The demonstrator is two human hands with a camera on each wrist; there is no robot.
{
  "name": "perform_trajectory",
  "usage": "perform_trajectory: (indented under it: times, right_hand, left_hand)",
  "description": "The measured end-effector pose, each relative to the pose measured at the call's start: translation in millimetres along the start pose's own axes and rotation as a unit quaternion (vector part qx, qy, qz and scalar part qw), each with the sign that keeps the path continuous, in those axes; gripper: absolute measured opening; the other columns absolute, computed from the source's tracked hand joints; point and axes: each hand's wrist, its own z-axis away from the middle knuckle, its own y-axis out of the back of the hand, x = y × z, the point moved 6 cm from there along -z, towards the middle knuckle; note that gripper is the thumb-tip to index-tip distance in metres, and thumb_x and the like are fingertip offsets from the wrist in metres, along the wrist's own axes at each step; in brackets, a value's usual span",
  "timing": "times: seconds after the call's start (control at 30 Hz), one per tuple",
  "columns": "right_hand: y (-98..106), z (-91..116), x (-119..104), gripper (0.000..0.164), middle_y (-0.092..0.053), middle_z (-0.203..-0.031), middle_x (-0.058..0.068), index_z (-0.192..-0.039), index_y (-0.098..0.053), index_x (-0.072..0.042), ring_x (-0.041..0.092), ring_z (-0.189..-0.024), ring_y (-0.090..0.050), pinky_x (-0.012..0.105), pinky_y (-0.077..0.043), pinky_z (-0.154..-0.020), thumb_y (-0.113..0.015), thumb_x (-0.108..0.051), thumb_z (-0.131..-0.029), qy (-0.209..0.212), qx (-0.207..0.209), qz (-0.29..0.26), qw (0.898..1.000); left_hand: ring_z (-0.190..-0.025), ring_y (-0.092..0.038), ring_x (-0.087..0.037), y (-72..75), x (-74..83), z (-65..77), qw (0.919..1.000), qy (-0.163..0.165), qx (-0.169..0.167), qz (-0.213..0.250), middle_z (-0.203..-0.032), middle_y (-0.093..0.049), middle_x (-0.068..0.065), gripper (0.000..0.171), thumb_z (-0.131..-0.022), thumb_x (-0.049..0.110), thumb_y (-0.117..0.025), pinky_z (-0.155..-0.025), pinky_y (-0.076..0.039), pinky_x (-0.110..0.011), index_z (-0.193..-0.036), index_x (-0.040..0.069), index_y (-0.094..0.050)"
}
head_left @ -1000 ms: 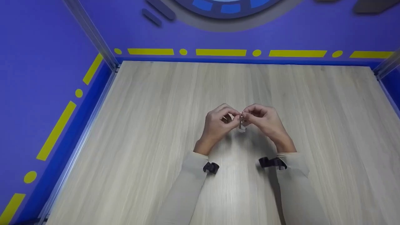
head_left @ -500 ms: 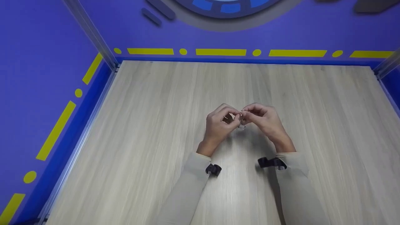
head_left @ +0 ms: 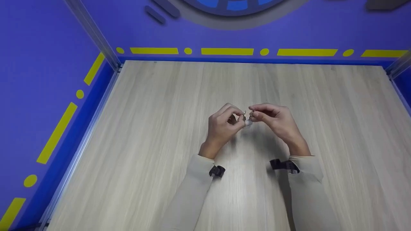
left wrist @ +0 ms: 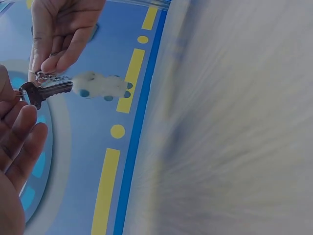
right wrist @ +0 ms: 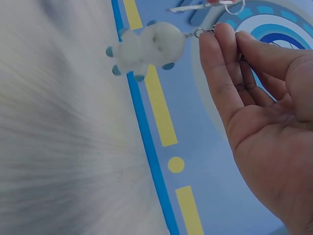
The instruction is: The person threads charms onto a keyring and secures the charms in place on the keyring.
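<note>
Two blue walls: the left wall point(head_left: 41, 57) and back wall point(head_left: 192, 37) meet at a grey metal post; both carry yellow bars and dots, and a round blue-and-grey emblem point(head_left: 236, 12) is cut off at the top of the head view.
Tabletop point(head_left: 144, 154): pale wood grain, running lengthwise away from the person.
Sleeves: light beige, the left sleeve point(head_left: 188, 195) and right sleeve point(head_left: 308, 195) reaching in from the near edge.
Left hand point(head_left: 223, 125): thumb and forefinger pinch the key at its ring end.
Right hand point(head_left: 278, 122): thumb and fingertips pinch the chain, near the left hand's fingertips.
Wrist straps: black, one strap point(head_left: 217, 171) at the left cuff, another strap point(head_left: 285, 165) at the right.
Plush charm point(right wrist: 156, 45): small, white and fuzzy, with rounded lobes and teal-blue tips; it hangs from the chain between the hands, above the table.
Key point(left wrist: 51, 91): dark bow, toothed metal blade; any lettering is too small to read.
Chain point(left wrist: 51, 77): silvery links at the charm's end.
Ring point(left wrist: 19, 93): thin wire at the key's bow; whether it joins the chain, I cannot tell.
</note>
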Motion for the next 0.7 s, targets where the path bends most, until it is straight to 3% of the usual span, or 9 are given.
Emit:
perform_trajectory:
  times: [0.2, 0.7]
  right_hand:
    - [2.6, 0.9, -3.9, 0.018, -0.074, -0.107, 0.018, -0.114, -0.072, 0.013, 0.019, -0.093, -0.075, 0.033, -0.062, -0.086, -0.071, 0.011, -0.096, 0.001, 0.005, 0.004, 1.0]
    - [-0.5, 1.2, -8.3, 0.017, -0.076, -0.102, 0.011, -0.109, -0.071, 0.013, 0.018, -0.089, -0.074, 0.029, -0.061, -0.083, -0.075, 0.012, -0.093, 0.014, 0.004, 0.016, 1.0]
  left_hand:
    - [-0.062, -0.064, -0.009, -3.0, 2.9, -0.8, 0.9998, -0.004, -0.021, -0.007, -0.084, -0.068, 0.0, 0.013, -0.082, -0.005, -0.073, -0.058, -0.055, -0.022, -0.085, 0.007, -0.07]
    - [-0.061, -0.066, -0.016, -4.3, 3.7, 0.1, 0.999, -0.001, -0.045, -0.006, -0.084, -0.068, -0.001, 0.013, -0.082, -0.005, -0.072, -0.056, -0.056, -0.028, -0.085, 0.008, -0.07]
